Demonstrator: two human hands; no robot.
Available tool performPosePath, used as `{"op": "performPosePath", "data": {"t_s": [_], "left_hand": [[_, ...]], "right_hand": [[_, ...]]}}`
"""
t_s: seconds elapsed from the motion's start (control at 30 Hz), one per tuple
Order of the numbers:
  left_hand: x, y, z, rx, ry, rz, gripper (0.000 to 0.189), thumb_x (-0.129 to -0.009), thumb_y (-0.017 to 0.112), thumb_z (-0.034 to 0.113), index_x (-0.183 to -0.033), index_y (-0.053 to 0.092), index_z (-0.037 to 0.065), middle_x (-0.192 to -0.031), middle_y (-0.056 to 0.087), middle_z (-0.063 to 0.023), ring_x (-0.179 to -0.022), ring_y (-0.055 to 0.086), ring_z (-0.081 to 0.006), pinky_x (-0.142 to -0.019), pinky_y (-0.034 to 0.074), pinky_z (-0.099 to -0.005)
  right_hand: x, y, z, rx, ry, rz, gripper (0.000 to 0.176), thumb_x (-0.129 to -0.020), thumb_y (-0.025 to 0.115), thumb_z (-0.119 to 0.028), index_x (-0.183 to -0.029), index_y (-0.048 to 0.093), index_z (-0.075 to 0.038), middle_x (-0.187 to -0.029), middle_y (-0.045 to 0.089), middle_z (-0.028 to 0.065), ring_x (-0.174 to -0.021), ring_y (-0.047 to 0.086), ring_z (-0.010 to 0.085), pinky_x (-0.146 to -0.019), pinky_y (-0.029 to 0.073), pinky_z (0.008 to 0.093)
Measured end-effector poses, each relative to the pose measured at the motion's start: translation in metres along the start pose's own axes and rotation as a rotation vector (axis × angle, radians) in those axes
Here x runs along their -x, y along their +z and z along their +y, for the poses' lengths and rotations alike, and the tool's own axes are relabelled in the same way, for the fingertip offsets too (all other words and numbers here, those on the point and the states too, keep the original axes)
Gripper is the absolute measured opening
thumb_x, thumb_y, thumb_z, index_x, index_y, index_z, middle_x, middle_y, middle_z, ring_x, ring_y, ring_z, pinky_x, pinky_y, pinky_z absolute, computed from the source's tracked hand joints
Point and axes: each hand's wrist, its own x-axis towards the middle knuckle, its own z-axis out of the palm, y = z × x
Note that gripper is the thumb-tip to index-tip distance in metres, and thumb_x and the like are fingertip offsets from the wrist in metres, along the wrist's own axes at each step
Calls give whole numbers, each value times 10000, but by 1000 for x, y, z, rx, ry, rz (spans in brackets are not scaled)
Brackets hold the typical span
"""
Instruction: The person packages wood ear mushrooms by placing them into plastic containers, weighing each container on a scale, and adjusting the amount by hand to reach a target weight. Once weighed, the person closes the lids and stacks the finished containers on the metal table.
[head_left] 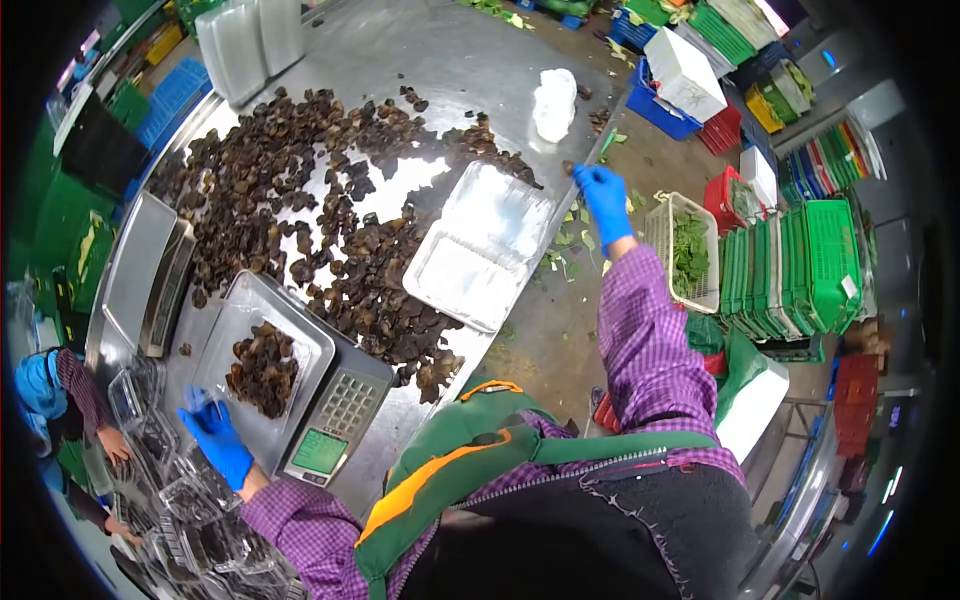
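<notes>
My left hand (pixel 218 442), in a blue glove, is beside the near left edge of the scale's metal tray (pixel 225 345), fingers apart and slightly blurred. A heap of dark brown wood ear mushrooms (pixel 264 370) lies on the tray. The digital scale (pixel 345 405) has a keypad and a lit green display. Beyond the table's right edge, my right hand (pixel 603 203), also gloved in blue, has its fingers pinched at a small dark piece (pixel 568 168) that looks like wood ear mushroom. Many loose mushrooms (pixel 240 180) are spread over the metal table (pixel 470 60).
An open clear plastic box (pixel 475 245) lies by the table's right edge. Stacked clear containers (pixel 250 45) and a white bundle (pixel 554 105) are farther back. More clear boxes (pixel 190 510) are at lower left, near another person's hands (pixel 115 445). Green crates (pixel 790 265) stand right.
</notes>
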Motion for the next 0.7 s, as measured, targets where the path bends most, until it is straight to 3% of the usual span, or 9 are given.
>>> {"op": "performPosePath", "data": {"t_s": [0.03, 0.1, 0.2, 0.27, 0.33, 0.4, 0.43, 0.57, 0.7], "left_hand": [[3, -1, -3, 40, -8, 92, 545, -1005, 393, 458, -1376, 470, 65, -1414, 480, -72, -1246, 438, -181, -1099, 259, -388], [23, 17, 4, -41, 6, 75, 539, -1006, 398, 447, -1380, 469, 65, -1411, 485, -65, -1251, 443, -183, -1100, 258, -385], [24, 10, -2, -178, 9, 28, 519, -1005, 411, 411, -1388, 465, 66, -1414, 485, -55, -1274, 441, -188, -1108, 248, -382], [38, -3, -10, -304, 69, -55, 492, -994, 427, 332, -1402, 452, 59, -1431, 467, -40, -1321, 414, -191, -1121, 230, -375], [72, 35, 5, -490, 111, -44, 457, -978, 458, 242, -1377, 472, 20, -1404, 486, -71, -1305, 421, -165, -1091, 289, -330], [73, 29, -6, -584, 285, -85, 479, -907, 592, 114, -1362, 486, 11, -1353, 516, -91, -1189, 502, -157, -1023, 364, -283], [73, 29, -14, -566, 232, 12, 526, -879, 636, 101, -1372, 473, 16, -1354, 508, -92, -1134, 523, -174, -996, 398, -304], [77, 19, -33, -713, 183, 133, 737, -827, 744, 199, -1451, 366, 98, -1374, 477, -177, -983, 569, -157, -761, 490, -278], [83, 10, -31, -802, 60, 71, 664, -878, 691, 253, -1434, 386, 54, -1318, 532, -194, -995, 600, -171, -818, 493, -280]], "right_hand": [[-22, -10, 8, 61, -32, 65, 293, -859, 687, -283, -781, 689, 0, -654, 620, 32, -588, 504, 95, -558, 423, 294], [-80, -21, 33, -195, 14, 87, 281, -871, 659, -274, -780, 695, -11, -681, 651, 35, -595, 558, 103, -561, 449, 284], [-135, -41, 56, -215, 137, 79, 279, -890, 621, -269, -816, 713, -16, -705, 672, 41, -605, 604, 118, -556, 467, 274], [-145, -28, 59, -197, -26, 69, 292, -897, 616, -282, -906, 721, -10, -748, 691, 49, -609, 618, 118, -547, 471, 262], [-108, 4, 17, -239, 103, -32, 281, -947, 578, -280, -945, 724, -40, -782, 694, 23, -590, 562, 64, -518, 433, 226], [-56, 40, -16, -187, 74, -285, 282, -953, 577, -287, -943, 726, -47, -778, 694, 10, -601, 555, 44, -533, 431, 208], [-23, 61, -31, -222, 36, -392, 278, -950, 583, -279, -983, 713, -36, -803, 698, 28, -604, 551, 54, -537, 437, 212], [118, 139, -112, -411, -57, -833, 252, -952, 587, -244, -1075, 688, -48, -887, 702, 40, -713, 618, 77, -573, 466, 216], [203, 214, -173, -448, -56, -1095, 294, -935, 594, -213, -1157, 651, -29, -907, 705, 69, -805, 668, 123, -648, 506, 243]]}}
